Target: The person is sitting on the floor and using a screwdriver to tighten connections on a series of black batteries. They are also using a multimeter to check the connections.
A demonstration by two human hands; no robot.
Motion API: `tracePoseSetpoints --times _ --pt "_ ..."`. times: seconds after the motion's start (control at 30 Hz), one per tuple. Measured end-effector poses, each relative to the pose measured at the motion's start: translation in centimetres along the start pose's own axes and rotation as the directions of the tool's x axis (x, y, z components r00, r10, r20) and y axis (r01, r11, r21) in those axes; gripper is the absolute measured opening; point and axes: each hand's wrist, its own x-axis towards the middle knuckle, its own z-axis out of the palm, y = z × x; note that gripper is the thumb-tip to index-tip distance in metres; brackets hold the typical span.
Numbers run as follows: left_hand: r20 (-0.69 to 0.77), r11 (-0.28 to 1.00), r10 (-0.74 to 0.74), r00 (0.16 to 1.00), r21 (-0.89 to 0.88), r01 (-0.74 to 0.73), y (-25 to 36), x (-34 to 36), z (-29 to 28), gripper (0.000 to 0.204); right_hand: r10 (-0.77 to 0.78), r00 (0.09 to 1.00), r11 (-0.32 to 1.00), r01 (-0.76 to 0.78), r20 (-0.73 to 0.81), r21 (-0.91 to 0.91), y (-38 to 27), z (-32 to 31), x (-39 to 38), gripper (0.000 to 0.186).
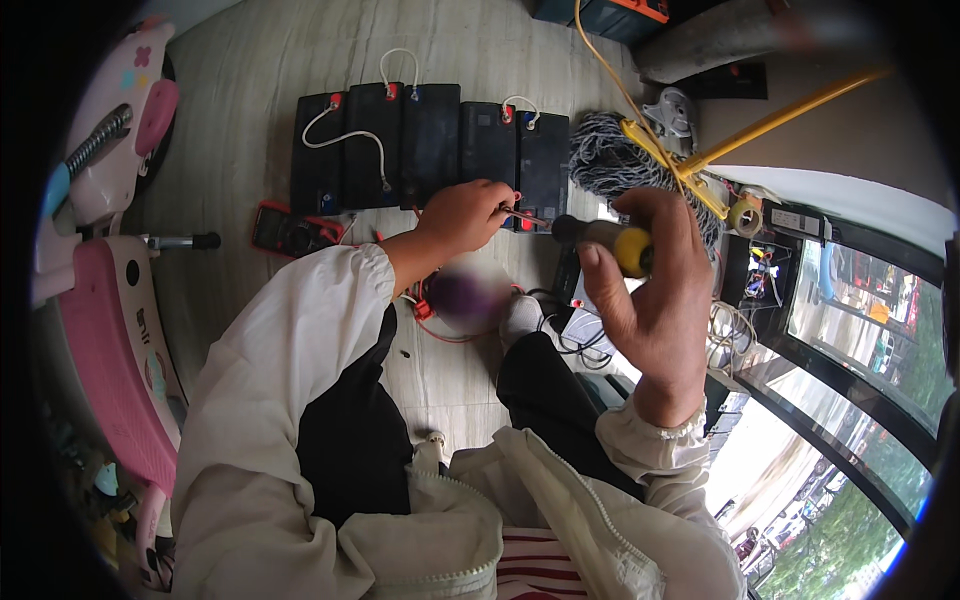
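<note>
Several black batteries (pixel 430 145) stand side by side on the floor, with red and blue marks at their terminals. Short white wires (pixel 380 150) run among some of them. My left hand (pixel 465 215) is closed in a pinch at the near edge of the row; what lies between its fingertips is too small to make out. My right hand (pixel 655 290) grips a screwdriver (pixel 632 250) with a yellow and black handle. Its shaft points left toward the terminal by my left fingertips; whether the tip touches a screw I cannot tell.
A red and black multimeter (pixel 295 230) lies left of the batteries. Between my legs is a blurred purple object (pixel 468 298) beside red wires. A grey string mop (pixel 610 160) with a yellow handle lies right. A pink scooter (pixel 115 350) stands left, a glass door (pixel 860 300) right.
</note>
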Motion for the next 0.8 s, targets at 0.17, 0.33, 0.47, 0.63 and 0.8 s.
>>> tracePoseSetpoints --times 0.17,0.33,0.47,0.63,0.8 --pt "0.013 1.000 0.001 1.000 0.018 -0.001 -0.1 0.0 0.0 0.016 0.161 0.987 0.983 -0.158 0.020 -0.090 0.0 0.0 -0.5 0.037" --pt "0.007 1.000 0.000 1.000 0.018 -0.001 -0.2 -0.1 0.1 0.016 -0.068 0.998 0.996 0.067 0.018 0.067 0.4 0.3 -0.1 0.040" --pt "0.007 1.000 0.004 1.000 0.009 -0.004 -0.1 -0.1 0.1 0.016 0.124 0.992 0.992 -0.125 0.025 0.002 0.1 0.3 -0.3 0.040" --pt "0.014 1.000 0.004 1.000 0.006 -0.004 0.0 -0.1 -0.1 0.016 0.055 0.997 0.995 -0.059 0.055 0.078 0.4 0.3 -0.2 0.041" --pt "0.023 1.000 -0.006 1.000 0.004 0.006 0.0 -0.1 -0.3 0.016 -0.001 0.999 0.998 -0.002 0.037 0.069 0.0 0.2 0.1 0.038"
